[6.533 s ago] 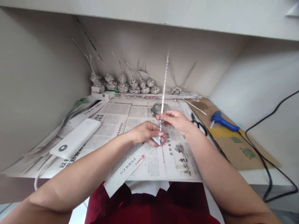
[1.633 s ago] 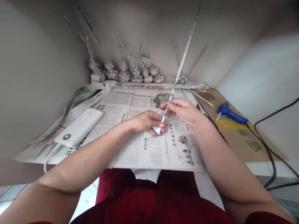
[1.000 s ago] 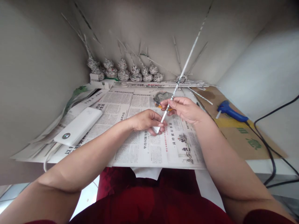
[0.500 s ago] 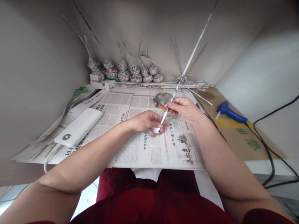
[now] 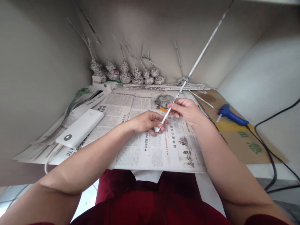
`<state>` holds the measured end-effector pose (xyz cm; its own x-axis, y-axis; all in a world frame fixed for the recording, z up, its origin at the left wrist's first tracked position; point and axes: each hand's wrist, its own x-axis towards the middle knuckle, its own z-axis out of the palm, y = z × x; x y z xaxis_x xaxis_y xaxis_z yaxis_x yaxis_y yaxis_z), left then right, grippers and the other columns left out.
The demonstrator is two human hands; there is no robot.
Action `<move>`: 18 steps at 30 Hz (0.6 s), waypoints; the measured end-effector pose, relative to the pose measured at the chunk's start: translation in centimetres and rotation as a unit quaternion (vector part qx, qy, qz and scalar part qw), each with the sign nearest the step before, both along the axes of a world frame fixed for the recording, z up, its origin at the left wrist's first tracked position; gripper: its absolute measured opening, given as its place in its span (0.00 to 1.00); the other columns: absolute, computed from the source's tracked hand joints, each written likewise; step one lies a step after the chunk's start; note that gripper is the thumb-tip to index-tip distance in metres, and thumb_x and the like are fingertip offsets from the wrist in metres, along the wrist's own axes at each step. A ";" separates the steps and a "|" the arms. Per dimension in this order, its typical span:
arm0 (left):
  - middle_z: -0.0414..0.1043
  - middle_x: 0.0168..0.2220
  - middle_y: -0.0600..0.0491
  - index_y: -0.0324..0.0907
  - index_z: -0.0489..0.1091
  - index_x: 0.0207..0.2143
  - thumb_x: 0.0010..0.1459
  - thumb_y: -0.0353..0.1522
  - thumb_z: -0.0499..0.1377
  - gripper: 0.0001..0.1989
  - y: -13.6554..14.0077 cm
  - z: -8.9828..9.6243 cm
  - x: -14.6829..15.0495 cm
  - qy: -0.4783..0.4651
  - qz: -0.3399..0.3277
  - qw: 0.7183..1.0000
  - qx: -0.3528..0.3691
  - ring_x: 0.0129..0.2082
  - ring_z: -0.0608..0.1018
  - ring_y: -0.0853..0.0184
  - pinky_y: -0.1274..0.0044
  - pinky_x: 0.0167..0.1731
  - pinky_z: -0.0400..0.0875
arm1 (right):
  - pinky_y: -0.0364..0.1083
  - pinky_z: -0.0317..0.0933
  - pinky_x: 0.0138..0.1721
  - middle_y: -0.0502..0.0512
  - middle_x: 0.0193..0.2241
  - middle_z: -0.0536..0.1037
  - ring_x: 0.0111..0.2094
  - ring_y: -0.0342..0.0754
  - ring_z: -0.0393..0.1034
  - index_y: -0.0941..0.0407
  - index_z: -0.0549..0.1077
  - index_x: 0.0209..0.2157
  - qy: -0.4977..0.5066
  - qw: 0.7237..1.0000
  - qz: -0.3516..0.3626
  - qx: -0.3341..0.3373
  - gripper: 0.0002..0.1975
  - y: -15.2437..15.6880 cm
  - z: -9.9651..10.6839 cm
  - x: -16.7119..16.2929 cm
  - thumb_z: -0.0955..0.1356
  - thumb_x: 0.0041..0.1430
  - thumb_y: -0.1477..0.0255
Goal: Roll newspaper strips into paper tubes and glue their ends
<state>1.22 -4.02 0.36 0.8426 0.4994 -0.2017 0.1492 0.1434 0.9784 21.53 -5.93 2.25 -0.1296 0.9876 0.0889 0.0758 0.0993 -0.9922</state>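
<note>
A long, thin rolled newspaper tube point(image 5: 199, 57) slants up and to the right from my hands, its far end reaching the top of the view. My left hand point(image 5: 148, 122) pinches its lower end, where a small loose flap of white paper shows between thumb and fingers. Higher up the tube, my right hand point(image 5: 185, 110) grips it between thumb and fingertips. Both hands are above the newspaper sheets point(image 5: 136, 147) spread on the table. Just behind my right hand lies a round grey coil point(image 5: 162, 100) beside an orange-handled tool point(image 5: 161, 109), partly hidden.
Several woven paper gourds point(image 5: 137, 76) line the back wall, with a bundle of paper tubes point(image 5: 164, 87) before them. A white power bank point(image 5: 81, 127) lies left. On cardboard point(image 5: 234, 140) at right rests a blue glue gun point(image 5: 232, 115) with a black cord point(image 5: 269, 150).
The tube's upper end has swung a little to the right and the loose flap at the lower end looks smaller. Both hands keep their hold; the view has shifted slightly.
</note>
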 end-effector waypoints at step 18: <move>0.74 0.29 0.47 0.35 0.69 0.35 0.46 0.28 0.65 0.13 1.7 -0.6 0.1 -0.050 0.239 0.970 -0.013 0.26 0.77 0.69 0.77 0.26 0.74 | 0.38 0.47 0.13 0.50 0.21 0.71 0.19 0.39 0.65 0.58 0.70 0.22 0.088 0.988 -0.126 -0.012 0.17 1.1 -1.0 -0.3 0.74 0.41 0.59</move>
